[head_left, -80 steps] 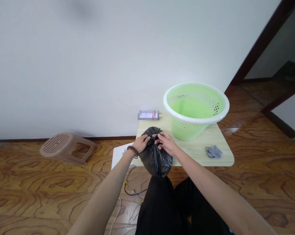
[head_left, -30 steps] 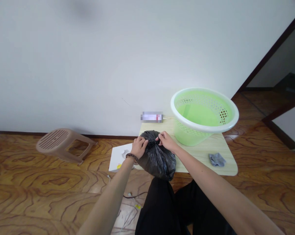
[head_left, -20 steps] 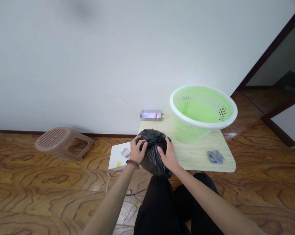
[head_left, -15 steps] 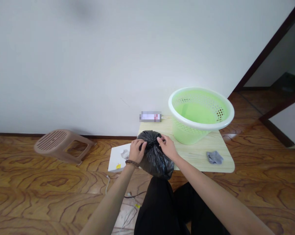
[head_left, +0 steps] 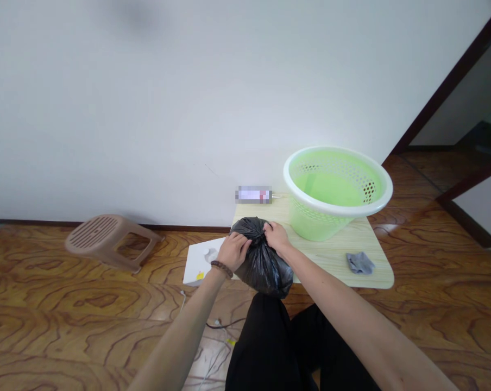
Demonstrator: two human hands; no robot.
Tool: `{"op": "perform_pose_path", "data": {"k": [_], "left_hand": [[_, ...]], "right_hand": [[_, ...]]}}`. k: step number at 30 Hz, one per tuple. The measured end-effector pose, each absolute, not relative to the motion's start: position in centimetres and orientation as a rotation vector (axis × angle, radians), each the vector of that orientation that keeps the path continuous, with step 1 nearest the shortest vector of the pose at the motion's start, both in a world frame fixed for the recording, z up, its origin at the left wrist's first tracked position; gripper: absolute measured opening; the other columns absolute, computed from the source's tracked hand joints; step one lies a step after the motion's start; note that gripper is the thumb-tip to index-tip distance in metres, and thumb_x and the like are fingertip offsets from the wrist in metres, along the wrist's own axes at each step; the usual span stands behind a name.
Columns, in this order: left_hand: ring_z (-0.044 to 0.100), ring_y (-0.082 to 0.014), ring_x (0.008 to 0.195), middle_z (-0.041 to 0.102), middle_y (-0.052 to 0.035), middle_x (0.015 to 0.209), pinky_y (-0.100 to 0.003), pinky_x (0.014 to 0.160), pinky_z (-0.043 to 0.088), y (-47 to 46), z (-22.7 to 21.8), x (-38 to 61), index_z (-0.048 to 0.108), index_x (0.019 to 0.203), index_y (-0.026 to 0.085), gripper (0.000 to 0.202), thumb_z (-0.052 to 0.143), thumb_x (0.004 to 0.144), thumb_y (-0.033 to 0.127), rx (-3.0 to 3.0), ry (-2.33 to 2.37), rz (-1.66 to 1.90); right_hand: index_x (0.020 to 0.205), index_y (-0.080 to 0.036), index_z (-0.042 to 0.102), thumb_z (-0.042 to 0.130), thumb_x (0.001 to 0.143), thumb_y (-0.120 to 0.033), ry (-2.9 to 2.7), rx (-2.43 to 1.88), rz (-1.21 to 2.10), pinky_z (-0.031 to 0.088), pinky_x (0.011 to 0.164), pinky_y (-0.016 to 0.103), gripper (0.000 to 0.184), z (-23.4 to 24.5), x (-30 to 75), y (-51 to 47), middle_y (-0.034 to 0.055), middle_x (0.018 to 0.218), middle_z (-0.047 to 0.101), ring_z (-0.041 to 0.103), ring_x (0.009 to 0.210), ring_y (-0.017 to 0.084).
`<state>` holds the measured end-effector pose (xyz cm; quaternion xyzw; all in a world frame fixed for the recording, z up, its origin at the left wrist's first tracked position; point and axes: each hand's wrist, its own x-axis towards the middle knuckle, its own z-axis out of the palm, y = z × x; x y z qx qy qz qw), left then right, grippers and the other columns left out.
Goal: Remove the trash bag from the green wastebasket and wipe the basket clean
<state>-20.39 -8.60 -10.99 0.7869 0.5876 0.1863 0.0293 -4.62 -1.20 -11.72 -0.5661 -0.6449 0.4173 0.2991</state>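
Observation:
A full black plastic bag (head_left: 265, 269) sits at the left front of a small pale wooden table (head_left: 327, 260), its top gathered and twisted into a knot-like bunch. My left hand (head_left: 235, 250), with a beaded bracelet at the wrist, is closed on the left of that bunch. On the right of it, my right hand (head_left: 275, 235) pinches the gathered plastic between thumb and fingers. The fingertips partly hide the plastic they grip.
A green basket (head_left: 322, 217) with a white rim stands at the table's back right. Near the front right lies a grey cloth (head_left: 360, 263). A blurred-out packet (head_left: 253, 194) is by the wall. Left are a white box (head_left: 196, 260) and a brown plastic stool (head_left: 111, 239); cables lie on the floor.
My left hand has shifted slightly inward over the bag's top, and the fingers of my right hand have curled tighter on the plastic. The view has turned slightly left.

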Motion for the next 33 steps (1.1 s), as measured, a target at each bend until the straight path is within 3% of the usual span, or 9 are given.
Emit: {"op": "perform_pose_path", "data": {"k": [3,6,10,15,22,25,30,33], "left_hand": [[0.049,-0.0219,0.09,0.06,-0.005,0.08,-0.038,0.079,0.04,-8.5,-11.2,-20.5,0.057,0.072,0.021,0.032,0.034,0.089,0.036,2.371,1.913,0.586],[0.048,-0.0232,0.098,0.058,-0.0072,0.101,-0.04,0.085,0.039,-9.4,-12.2,-19.5,0.06,0.091,0.021,0.03,0.038,0.087,0.042,2.15,2.166,0.773],[0.043,-0.0284,0.112,0.047,-0.0172,0.118,-0.046,0.092,0.037,-11.5,-14.8,-16.7,0.046,0.123,0.013,0.051,0.037,0.085,0.046,1.591,2.561,0.936],[0.023,-0.0305,0.131,0.029,-0.0135,0.142,-0.052,0.103,0.023,-11.6,-16.9,-14.7,0.035,0.136,0.02,0.055,0.032,0.087,0.044,1.564,2.524,0.834],[0.011,-0.03,0.136,0.021,-0.0044,0.149,-0.061,0.103,0.016,-9.3,-17.3,-16.9,0.027,0.139,0.03,0.052,0.03,0.088,0.041,1.707,2.434,0.795],[0.01,-0.0292,0.137,0.022,-0.0028,0.149,-0.06,0.104,0.017,-8.1,-17.6,-18.6,0.03,0.138,0.032,0.051,0.033,0.088,0.039,1.781,2.36,0.783],[0.014,-0.0276,0.136,0.023,-0.003,0.149,-0.053,0.106,0.017,-5.4,-16.8,-22.0,0.032,0.137,0.032,0.052,0.037,0.086,0.042,1.874,2.221,0.696],[0.018,-0.0309,0.135,0.02,-0.0119,0.149,-0.053,0.105,0.019,-4.8,-16.0,-22.4,0.026,0.141,0.025,0.062,0.037,0.084,0.049,1.581,2.362,0.816]], "right_hand": [[0.075,-0.017,0.06,0.038,0.088,-0.028,-1.852,-1.463,1.001,0.042,0.073,0.028,0.028,-11.4,-3.8,-0.9,0.005,0.074,0.062,0.056,0.072,0.015],[0.099,-0.017,0.059,0.037,0.088,-0.031,-1.95,-1.311,1.019,0.041,0.082,0.03,0.028,-11.5,-2.1,-1.4,0.0064,0.09,0.063,0.057,0.085,0.016],[0.137,-0.019,0.03,0.038,0.087,-0.045,-1.969,-1.388,0.848,0.028,0.1,0.041,0.057,-13.7,0.3,-4.0,0.0134,0.131,0.042,0.037,0.122,0.023],[0.142,-0.024,0.019,0.027,0.09,-0.047,-1.984,-1.497,0.833,0.016,0.107,0.045,0.058,-17.6,0.7,-7.1,0.0093,0.147,0.017,0.014,0.135,0.023],[0.143,-0.018,0.016,0.028,0.09,-0.047,-1.914,-1.542,0.842,0.017,0.106,0.048,0.061,-17.6,-1.7,-7.1,0.0132,0.149,0.002,0.003,0.136,0.027],[0.14,-0.015,0.021,0.03,0.089,-0.046,-1.877,-1.576,0.796,0.019,0.105,0.049,0.06,-17.3,-2.5,-6.9,0.0161,0.148,0.006,0.008,0.135,0.029],[0.129,-0.016,0.036,0.034,0.088,-0.047,-1.849,-1.582,0.756,0.026,0.101,0.048,0.052,-16.6,-2.8,-6.4,0.0182,0.134,0.03,0.03,0.126,0.029],[0.135,-0.016,0.029,0.033,0.088,-0.046,-1.804,-1.579,0.822,0.03,0.099,0.046,0.055,-16.3,-2.9,-6.2,0.0184,0.136,0.027,0.032,0.126,0.029]]}}
